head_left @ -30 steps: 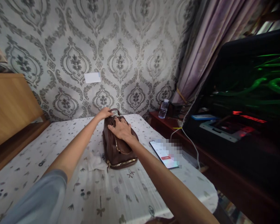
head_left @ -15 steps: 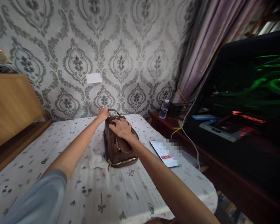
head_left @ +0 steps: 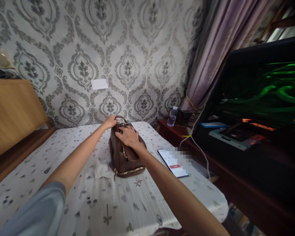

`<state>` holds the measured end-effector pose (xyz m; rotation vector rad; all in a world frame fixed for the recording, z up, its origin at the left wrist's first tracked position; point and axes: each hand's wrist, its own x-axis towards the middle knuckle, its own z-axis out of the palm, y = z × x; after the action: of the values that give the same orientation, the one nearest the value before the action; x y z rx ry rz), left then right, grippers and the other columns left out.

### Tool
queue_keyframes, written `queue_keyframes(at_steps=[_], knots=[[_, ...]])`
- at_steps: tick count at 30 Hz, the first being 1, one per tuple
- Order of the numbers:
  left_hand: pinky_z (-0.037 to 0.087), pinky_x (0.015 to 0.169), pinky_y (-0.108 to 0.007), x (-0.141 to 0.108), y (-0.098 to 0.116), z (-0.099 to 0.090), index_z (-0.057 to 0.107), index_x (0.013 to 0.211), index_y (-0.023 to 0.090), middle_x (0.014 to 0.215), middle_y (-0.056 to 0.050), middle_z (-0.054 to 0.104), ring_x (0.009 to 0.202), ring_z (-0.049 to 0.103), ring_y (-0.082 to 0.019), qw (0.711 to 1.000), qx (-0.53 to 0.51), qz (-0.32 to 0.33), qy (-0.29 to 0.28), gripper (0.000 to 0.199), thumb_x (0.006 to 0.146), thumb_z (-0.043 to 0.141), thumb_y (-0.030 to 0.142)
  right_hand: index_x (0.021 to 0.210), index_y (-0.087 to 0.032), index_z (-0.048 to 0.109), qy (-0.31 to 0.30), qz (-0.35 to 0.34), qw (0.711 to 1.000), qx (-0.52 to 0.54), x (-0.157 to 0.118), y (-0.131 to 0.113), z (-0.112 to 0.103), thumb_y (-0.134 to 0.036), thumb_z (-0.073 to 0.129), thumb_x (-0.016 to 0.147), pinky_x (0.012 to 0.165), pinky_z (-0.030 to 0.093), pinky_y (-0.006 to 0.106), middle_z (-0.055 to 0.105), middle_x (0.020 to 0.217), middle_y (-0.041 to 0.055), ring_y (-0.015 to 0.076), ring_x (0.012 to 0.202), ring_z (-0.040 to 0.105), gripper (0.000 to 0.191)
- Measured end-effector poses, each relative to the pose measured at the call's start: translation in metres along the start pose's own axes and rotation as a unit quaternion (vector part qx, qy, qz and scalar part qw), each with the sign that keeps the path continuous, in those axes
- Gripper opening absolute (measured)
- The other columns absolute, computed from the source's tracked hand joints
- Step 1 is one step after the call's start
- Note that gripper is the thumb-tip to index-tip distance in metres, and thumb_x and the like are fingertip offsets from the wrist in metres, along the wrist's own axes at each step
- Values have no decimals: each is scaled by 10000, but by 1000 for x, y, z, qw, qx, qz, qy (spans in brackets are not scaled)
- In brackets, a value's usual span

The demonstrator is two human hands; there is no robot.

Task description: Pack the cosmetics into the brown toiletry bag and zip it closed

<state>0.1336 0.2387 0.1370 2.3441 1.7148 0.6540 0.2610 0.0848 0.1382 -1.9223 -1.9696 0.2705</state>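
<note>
Both arms are reaching forward: the left hand [head_left: 110, 122] is gripping the brown handbag [head_left: 126, 154] at its far top, the right hand [head_left: 128, 136] is pressing flat (fingers spread) on it, mid-bed [head_left: 64, 154].

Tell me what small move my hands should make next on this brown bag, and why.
Probably draw the right hand toward you along the zipper while the left hand steadies the far end. Both hands rest on top of the brown bag, right fingers by its top zipper, left hand at the handle.
</note>
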Motion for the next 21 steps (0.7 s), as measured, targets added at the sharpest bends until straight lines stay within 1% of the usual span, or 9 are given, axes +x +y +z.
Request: queue_keyframes(at_steps=[5,9,11,13,15,16,21], knots=[[476,758,-298,2,1,-3,744,954,128,897,-98,753,839,659,-238,999,-25,12,-18,217,867,571,225,1457,-332,608,1,-7,1000,0,0,1,1,-533,459,1020,1150,370,595,543,1538,129,341,1451,460,503],[460,714,-269,9,14,2,744,980,134,889,-65,750,806,646,-205,998,-44,29,-25,210,834,611,205,1484,-328,568,-1,-13,1000,2,0,1,0,-531,452,1027,1155,359,602,519,1561,134,341,1469,444,514],[455,680,-251,13,24,9,749,942,150,847,-35,746,785,649,-191,997,-51,35,-38,176,814,662,236,1513,-283,528,0,-8,1000,0,-2,0,0,-526,458,1027,1165,348,596,495,1580,165,345,1481,434,548],[455,663,-246,17,35,17,752,890,161,803,-23,739,773,656,-189,997,-48,28,-45,155,800,709,280,1524,-203,505,4,4,1000,-11,-6,-1,-1,-527,452,1032,1173,343,587,474,1587,216,355,1487,430,591],[467,687,-256,19,44,25,757,888,165,813,-39,746,805,672,-203,999,-37,8,-34,174,796,733,311,1510,-144,508,12,14,999,-26,-11,-1,-1,-532,430,1040,1170,349,587,468,1580,256,370,1485,431,615],[475,706,-265,20,47,28,760,903,163,840,-56,756,835,682,-214,999,-30,-4,-24,185,799,737,315,1503,-133,512,15,15,999,-32,-12,-1,-1,-537,418,1043,1165,354,590,476,1572,265,376,1485,431,620],[497,775,-299,20,51,38,760,1009,148,1056,-151,778,985,717,-266,998,-15,-54,10,243,867,701,336,1465,-156,549,28,8,999,-36,-14,2,1,-570,410,1039,1144,378,589,568,1488,241,373,1433,490,611]])
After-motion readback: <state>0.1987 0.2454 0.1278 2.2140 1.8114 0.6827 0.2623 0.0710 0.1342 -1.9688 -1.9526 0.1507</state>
